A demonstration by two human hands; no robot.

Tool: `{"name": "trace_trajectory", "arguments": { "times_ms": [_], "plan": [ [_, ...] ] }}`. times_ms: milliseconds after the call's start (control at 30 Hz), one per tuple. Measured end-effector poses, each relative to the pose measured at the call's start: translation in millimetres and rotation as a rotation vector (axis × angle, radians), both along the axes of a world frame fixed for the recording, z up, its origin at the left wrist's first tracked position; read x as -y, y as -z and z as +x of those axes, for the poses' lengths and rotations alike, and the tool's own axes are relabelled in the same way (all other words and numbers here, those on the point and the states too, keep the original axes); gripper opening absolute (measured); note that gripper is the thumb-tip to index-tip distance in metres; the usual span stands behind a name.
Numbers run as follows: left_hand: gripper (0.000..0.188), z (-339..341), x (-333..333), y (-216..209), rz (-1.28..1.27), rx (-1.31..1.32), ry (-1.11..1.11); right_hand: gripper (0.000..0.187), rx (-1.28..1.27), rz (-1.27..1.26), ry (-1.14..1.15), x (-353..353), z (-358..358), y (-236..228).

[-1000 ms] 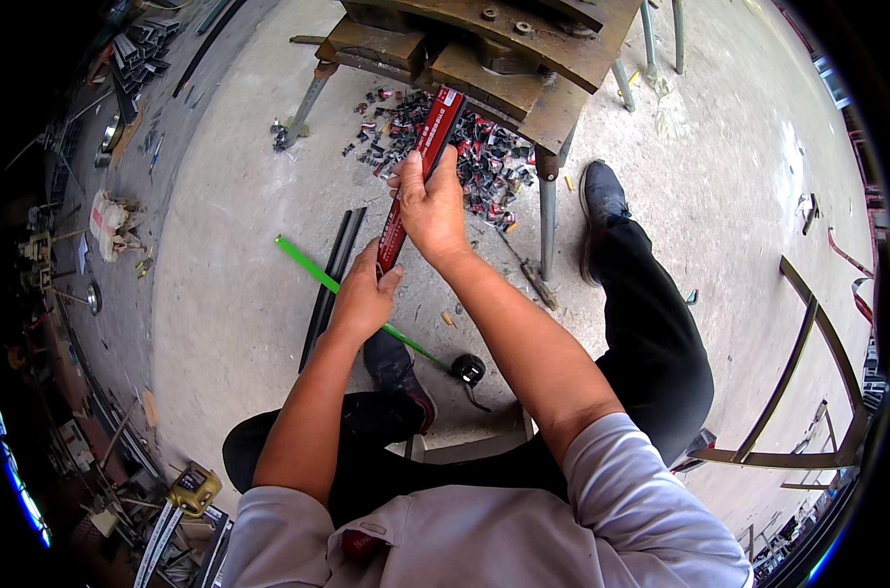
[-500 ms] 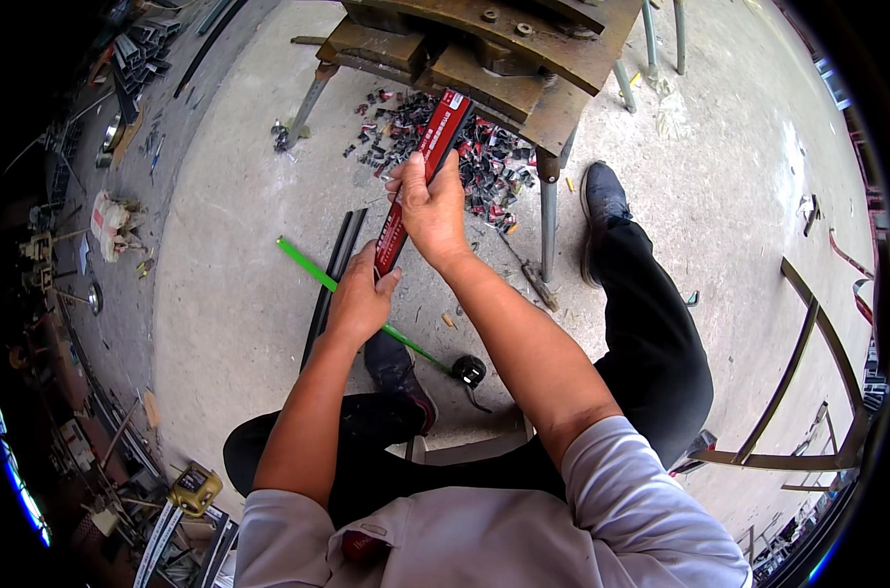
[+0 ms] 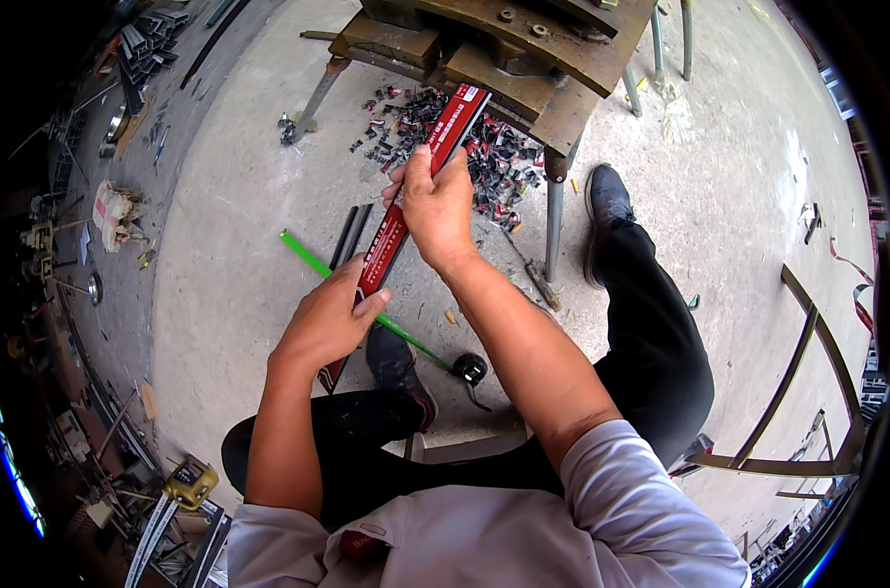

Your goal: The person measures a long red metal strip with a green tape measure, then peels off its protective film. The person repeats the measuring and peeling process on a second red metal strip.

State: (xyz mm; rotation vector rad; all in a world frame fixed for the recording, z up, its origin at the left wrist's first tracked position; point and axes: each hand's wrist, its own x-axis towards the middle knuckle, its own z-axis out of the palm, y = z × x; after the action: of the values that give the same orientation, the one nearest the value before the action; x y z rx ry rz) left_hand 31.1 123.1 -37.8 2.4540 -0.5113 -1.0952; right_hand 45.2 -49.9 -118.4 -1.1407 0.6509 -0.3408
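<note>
A long, narrow profile bar (image 3: 394, 230) with red printed film on top and a dark side runs slantwise between my hands. Its far end meets the front of a rusty metal press-like machine (image 3: 489, 83). My right hand (image 3: 437, 211) is closed around the bar's middle, thumb on top. Lower down, my left hand (image 3: 325, 314) grips it, and the bar's near end shows below that hand. Beneath the left hand, a green tape blade (image 3: 306, 252) crosses the floor to a black tape measure (image 3: 470, 368). Two dark strips (image 3: 350, 235) lie beside the bar, partly hidden.
Under the machine is a heap of small black and red offcuts (image 3: 504, 171). Its metal leg (image 3: 553, 225) stands near my right shoe (image 3: 609, 196). A bent dark frame (image 3: 807, 392) lies at right; a yellow tool (image 3: 190, 483) sits lower left.
My left hand has shifted down and left along the bar, and more of the bar's near end shows below it. My right hand keeps its grip. The view has shifted slightly.
</note>
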Motion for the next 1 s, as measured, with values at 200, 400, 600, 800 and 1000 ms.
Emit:
{"name": "trace_trajectory", "arguments": {
  "times_ms": [200, 400, 600, 800, 1000],
  "plan": [
    [0.064, 1, -19, -2, -0.16, -0.032, 0.015, 0.023, -0.027, -0.023, 0.018, -1, 3, -12],
    [0.065, 2, -24, -2, -0.18, -0.12, -0.016, 0.022, -0.046, -0.025, 0.016, -1, 4, -18],
    [0.06, 1, -28, -4, -0.233, -0.141, -0.057, 0.022, -0.051, -0.016, -0.001, 0, 7, -16],
    [0.056, 3, -22, -16, -0.212, -0.127, -0.049, 0.022, -0.015, 0.015, -0.01, 1, 6, -15],
    [0.051, 2, -29, -9, -0.297, -0.145, -0.064, 0.023, -0.036, 0.002, -0.016, 1, 8, -19]
  ]
}}
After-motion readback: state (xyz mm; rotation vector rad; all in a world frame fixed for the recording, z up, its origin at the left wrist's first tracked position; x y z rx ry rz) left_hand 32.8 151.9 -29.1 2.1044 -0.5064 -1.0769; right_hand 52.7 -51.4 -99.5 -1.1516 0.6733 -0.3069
